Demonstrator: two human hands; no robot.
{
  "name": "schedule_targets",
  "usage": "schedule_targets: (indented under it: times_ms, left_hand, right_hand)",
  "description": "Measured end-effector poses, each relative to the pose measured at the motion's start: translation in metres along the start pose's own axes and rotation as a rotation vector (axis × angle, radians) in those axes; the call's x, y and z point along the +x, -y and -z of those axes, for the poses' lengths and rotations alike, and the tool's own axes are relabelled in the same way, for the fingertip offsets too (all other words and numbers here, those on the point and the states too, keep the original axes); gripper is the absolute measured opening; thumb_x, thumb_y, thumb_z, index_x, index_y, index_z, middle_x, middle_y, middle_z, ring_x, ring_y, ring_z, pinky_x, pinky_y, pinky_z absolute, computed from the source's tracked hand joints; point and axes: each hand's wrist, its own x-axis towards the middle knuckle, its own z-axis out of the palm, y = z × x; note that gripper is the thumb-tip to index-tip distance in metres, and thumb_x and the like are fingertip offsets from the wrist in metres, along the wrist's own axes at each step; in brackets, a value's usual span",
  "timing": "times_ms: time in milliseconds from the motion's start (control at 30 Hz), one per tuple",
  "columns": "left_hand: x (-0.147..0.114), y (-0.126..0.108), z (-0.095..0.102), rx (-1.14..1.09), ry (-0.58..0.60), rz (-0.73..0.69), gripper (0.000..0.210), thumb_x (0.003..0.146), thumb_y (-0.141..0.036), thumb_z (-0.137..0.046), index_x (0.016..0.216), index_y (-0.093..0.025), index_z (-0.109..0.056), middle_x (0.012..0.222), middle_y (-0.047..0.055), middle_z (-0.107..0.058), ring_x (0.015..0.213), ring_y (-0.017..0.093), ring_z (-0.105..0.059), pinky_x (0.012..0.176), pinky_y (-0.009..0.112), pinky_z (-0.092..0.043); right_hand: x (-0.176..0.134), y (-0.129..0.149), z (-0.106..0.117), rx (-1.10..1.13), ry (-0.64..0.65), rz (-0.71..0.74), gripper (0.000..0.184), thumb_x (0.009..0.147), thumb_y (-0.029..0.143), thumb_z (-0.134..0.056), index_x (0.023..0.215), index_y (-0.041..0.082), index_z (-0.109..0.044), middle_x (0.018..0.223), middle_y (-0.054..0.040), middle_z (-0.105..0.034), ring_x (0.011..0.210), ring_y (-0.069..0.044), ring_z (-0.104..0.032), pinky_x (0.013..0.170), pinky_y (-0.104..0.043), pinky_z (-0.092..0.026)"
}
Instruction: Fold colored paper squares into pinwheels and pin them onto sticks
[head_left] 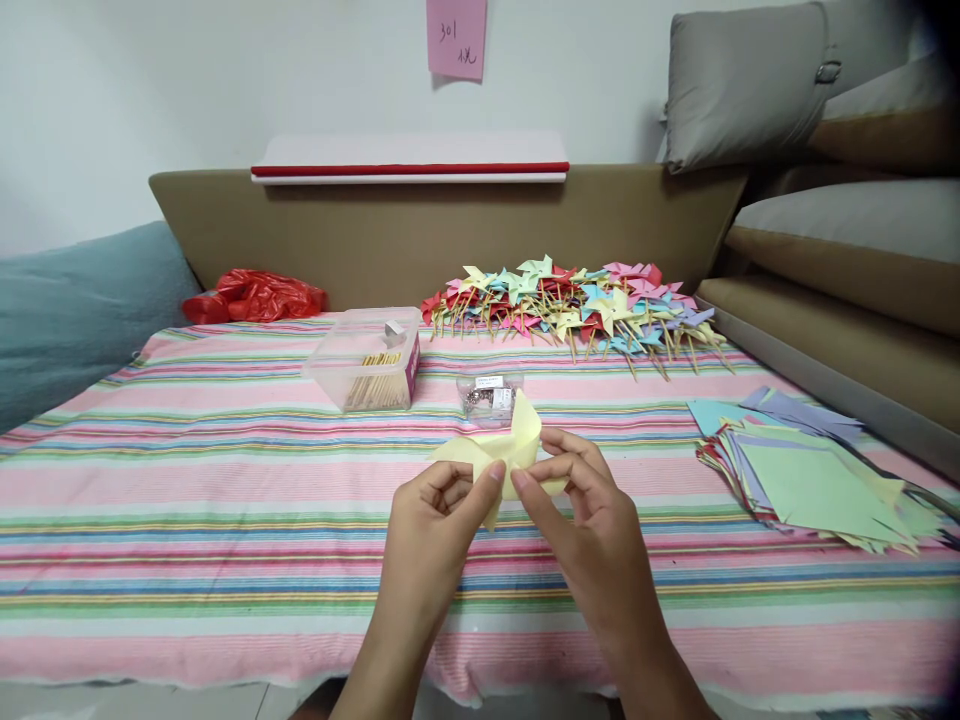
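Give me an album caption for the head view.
Left hand and right hand hold folded yellow paper over striped cloth, colourful pinwheels heaped behind.

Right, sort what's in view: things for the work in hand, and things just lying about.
Likely for the work:
- handheld yellow pinwheel
- pinwheels on sticks
- box of sticks
- cut paper
- seemingly scissors
- small clear packet

Apparently lying about:
- red plastic bag
- gray cushions
- pink wall note
- blue cushion

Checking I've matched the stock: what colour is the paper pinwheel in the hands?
Pale yellow; the paper pinwheel shows best in the head view.
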Motion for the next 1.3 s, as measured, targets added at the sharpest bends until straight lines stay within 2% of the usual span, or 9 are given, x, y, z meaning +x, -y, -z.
schedule_targets:
  times_ms: [300, 600, 967, 1167, 1300]
  left_hand:
    - [0.0014, 0.0040, 0.0011, 0.038, 0.006, -0.029, 0.038, 0.077, -0.045, -0.082, 0.064, -0.015, -0.062, 0.059, -0.004, -0.047, 0.060, 0.009, -0.042, 0.055, 0.020, -0.035]
    - [0.0006, 0.0021, 0.0011, 0.002, 0.014, -0.009, 0.033, 0.075, -0.043, -0.083, 0.067, -0.015, -0.068, 0.062, -0.002, -0.057, 0.063, 0.010, -0.048, 0.058, 0.019, -0.039]
    - [0.0005, 0.0028, 0.0021, 0.003, 0.013, -0.016, 0.035, 0.076, -0.041, -0.084, 0.064, -0.015, -0.063, 0.058, -0.005, -0.051, 0.059, 0.008, -0.045, 0.055, 0.017, -0.038]
    - [0.0019, 0.0045, 0.0024, -0.046, 0.023, 0.008, 0.032, 0.077, -0.043, -0.082, 0.073, -0.014, -0.070, 0.066, -0.001, -0.062, 0.064, 0.010, -0.052, 0.059, 0.018, -0.044]
    - [0.0036, 0.0064, 0.0037, -0.069, 0.015, 0.020, 0.032, 0.076, -0.042, -0.084, 0.072, -0.014, -0.070, 0.067, -0.001, -0.062, 0.064, 0.009, -0.052, 0.059, 0.018, -0.043]
  right_hand:
    - [0.0000, 0.0014, -0.0027, 0.002, -0.004, 0.019, 0.015, 0.084, 0.038, -0.073, 0.077, 0.025, -0.071, 0.131, -0.0072, -0.058, 0.131, -0.029, -0.052, 0.112, -0.051, -0.039]
    - [-0.0021, 0.0019, -0.0046, 0.011, -0.031, 0.029, 0.018, 0.086, 0.040, -0.072, 0.076, 0.024, -0.071, 0.127, -0.0080, -0.059, 0.130, -0.029, -0.053, 0.111, -0.052, -0.039]
    - [-0.0008, -0.0025, -0.0046, -0.014, -0.025, 0.024, 0.018, 0.085, 0.042, -0.072, 0.078, 0.025, -0.072, 0.127, -0.0070, -0.060, 0.129, -0.030, -0.054, 0.109, -0.051, -0.042]
    - [-0.0002, -0.0009, -0.0024, -0.012, -0.006, 0.041, 0.016, 0.087, 0.041, -0.069, 0.081, 0.026, -0.071, 0.130, -0.0080, -0.059, 0.133, -0.030, -0.051, 0.109, -0.051, -0.043]
    - [-0.0003, -0.0013, -0.0029, 0.005, -0.020, 0.030, 0.017, 0.086, 0.041, -0.069, 0.080, 0.025, -0.072, 0.131, -0.0085, -0.059, 0.132, -0.031, -0.052, 0.107, -0.050, -0.045]
